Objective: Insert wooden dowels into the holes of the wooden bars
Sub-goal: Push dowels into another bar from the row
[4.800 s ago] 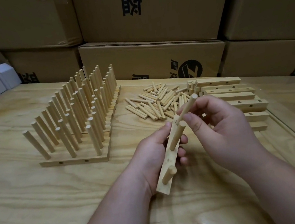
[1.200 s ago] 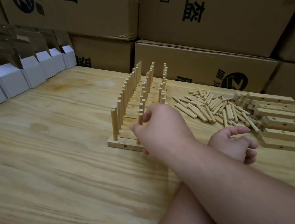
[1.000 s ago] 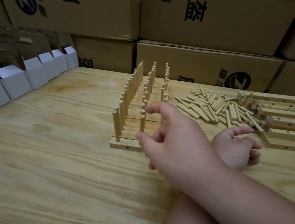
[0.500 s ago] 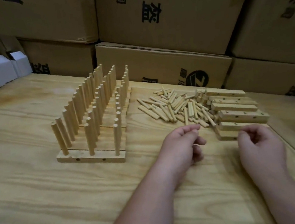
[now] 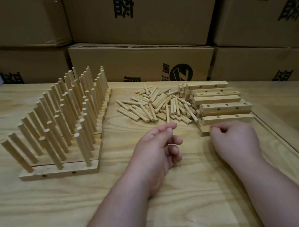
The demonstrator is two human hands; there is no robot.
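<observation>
Both hands were between jobs and held nothing: the left hand (image 5: 156,150) rested on the table (image 5: 44,209) with its fingers loosely curled, forefinger and thumb reaching toward the near edge of the loose dowels (image 5: 155,105), and the right hand (image 5: 235,139) lay with its fingers bent inward just in front of the lowest bar of the stack of empty bars (image 5: 222,103), perhaps brushing its near corner, though contact could not be made out. The likeliest trouble from here seemed to be the stack itself: the bars were piled unevenly and overlapped, so dragging out the bottom one would probably slide or topple those above it, some into the dowel heap touching the stack's left side. Picking from that heap could also scatter it, since the dowels lay crossed over one another and would roll easily on the smooth wood. A wide sweep of the left arm might knock the finished bars (image 5: 55,142), whose pegs stood tall and close together. The empty bars lay flat with their long axes running left to right across the table, holes showing on their near and upper faces. The loose dowels lay on their sides, most of them pointing roughly away from the person with a lean to one side or the other. The finished pegs stood upright, appearing to fan outward in the wide lens, their bars also running left to right and ranked back toward the cardboard boxes (image 5: 139,62).
</observation>
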